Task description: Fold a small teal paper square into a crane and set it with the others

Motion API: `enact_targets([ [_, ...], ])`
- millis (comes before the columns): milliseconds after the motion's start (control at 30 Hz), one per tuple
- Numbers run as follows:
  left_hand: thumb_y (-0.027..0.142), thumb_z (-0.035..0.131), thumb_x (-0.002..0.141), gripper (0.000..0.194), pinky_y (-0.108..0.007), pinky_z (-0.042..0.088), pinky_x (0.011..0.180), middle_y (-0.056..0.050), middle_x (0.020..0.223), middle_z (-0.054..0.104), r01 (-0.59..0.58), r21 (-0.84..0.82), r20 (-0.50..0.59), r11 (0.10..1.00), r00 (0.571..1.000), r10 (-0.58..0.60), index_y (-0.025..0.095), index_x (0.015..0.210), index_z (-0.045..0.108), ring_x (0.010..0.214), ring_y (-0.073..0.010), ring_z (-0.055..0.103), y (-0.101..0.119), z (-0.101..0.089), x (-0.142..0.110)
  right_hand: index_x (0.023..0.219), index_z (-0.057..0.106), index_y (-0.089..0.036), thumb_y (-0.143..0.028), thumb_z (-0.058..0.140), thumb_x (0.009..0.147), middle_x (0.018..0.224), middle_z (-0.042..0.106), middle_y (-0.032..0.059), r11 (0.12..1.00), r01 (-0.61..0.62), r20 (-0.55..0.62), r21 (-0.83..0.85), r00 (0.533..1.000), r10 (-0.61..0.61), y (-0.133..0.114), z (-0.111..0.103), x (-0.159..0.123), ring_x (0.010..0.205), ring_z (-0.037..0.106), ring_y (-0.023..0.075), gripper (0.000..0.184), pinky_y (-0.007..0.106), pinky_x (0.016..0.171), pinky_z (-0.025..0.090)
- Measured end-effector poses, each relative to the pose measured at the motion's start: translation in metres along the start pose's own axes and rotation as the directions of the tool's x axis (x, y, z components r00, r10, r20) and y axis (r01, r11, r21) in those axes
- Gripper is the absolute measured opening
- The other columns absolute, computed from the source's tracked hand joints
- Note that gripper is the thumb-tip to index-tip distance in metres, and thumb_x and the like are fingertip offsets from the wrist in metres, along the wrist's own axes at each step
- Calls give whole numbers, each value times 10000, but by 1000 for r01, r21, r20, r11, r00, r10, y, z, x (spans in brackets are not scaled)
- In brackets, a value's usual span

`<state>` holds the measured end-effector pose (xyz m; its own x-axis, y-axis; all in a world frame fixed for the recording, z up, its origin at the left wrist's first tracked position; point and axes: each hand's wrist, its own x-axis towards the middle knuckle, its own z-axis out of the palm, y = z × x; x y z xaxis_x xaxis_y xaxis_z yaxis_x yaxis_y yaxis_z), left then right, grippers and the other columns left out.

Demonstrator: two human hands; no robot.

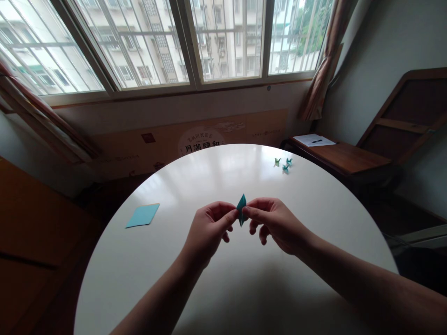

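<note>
A small teal folded paper piece (pixel 241 206), diamond-shaped and upright, is held above the round white table (pixel 223 279). My left hand (pixel 209 229) pinches its left side with thumb and forefinger. My right hand (pixel 274 223) pinches its right side the same way, other fingers curled under. Both hands hover over the table's middle, fingertips almost touching each other across the paper.
A flat light-blue paper sheet (pixel 143 215) lies on the table's left. Three small folded paper figures (pixel 283 164) sit at the far right edge. Beyond stands a wooden side table (pixel 345 156) with a white sheet and pen (pixel 314 140). Windows fill the back wall.
</note>
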<state>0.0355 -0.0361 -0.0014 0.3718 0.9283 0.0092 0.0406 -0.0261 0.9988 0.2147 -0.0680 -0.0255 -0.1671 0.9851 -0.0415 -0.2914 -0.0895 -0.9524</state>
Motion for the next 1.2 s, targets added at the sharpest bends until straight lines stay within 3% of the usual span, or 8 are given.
enact_targets([
  [167, 339, 737, 805, 227, -205, 458, 408, -47, 696, 680, -103, 118, -2, 988, 995, 104, 122, 871, 737, 531, -119, 524, -2, 0, -1, 901, 735, -154, -417, 808, 776, 848, 698, 51, 1000, -4, 10, 30, 1000, 4, 1, -2, 0, 519, 595, 94, 300, 149, 354, 420],
  [400, 332, 761, 776, 226, -195, 439, 397, -25, 631, 641, -61, 58, -3, 996, 998, 61, 118, 844, 740, 501, -108, 504, 0, 2, -2, 923, 748, -150, -444, 793, 783, 813, 710, 61, 986, 102, -12, -134, 994, -104, -1, 0, -1, 553, 631, 124, 330, 163, 364, 442],
  [633, 364, 763, 773, 245, -203, 441, 403, -29, 642, 632, -66, 70, 0, 995, 998, 66, 128, 842, 757, 534, -123, 515, 1, 2, -3, 884, 727, -148, -428, 775, 801, 756, 681, 44, 973, 150, -22, -176, 988, -156, 0, 1, -2, 578, 621, 129, 297, 162, 376, 456],
  [800, 392, 783, 748, 258, -175, 369, 381, -33, 648, 605, 69, -90, 76, 994, 995, -62, 137, 787, 762, 570, -121, 493, 3, 2, -1, 874, 709, -150, -417, 758, 815, 746, 666, 39, 974, 160, -16, -163, 986, -165, -2, 3, -4, 618, 612, 137, 278, 159, 375, 462],
  [967, 368, 861, 657, 266, -159, 324, 384, -14, 625, 578, 232, -186, 169, 955, 965, -202, 141, 732, 744, 548, -96, 453, 2, 1, 2, 829, 702, -144, -375, 764, 809, 687, 642, 19, 972, 168, -9, -164, 985, -172, -2, 7, -6, 567, 583, 118, 241, 157, 368, 454],
  [1200, 347, 866, 663, 246, -157, 331, 378, -5, 617, 574, 201, -152, 134, 968, 974, -182, 150, 724, 732, 531, -91, 446, 1, 0, 2, 821, 706, -137, -372, 772, 807, 692, 647, 26, 963, 171, -16, -210, 984, -178, -4, 7, -8, 584, 595, 124, 245, 160, 376, 465],
])
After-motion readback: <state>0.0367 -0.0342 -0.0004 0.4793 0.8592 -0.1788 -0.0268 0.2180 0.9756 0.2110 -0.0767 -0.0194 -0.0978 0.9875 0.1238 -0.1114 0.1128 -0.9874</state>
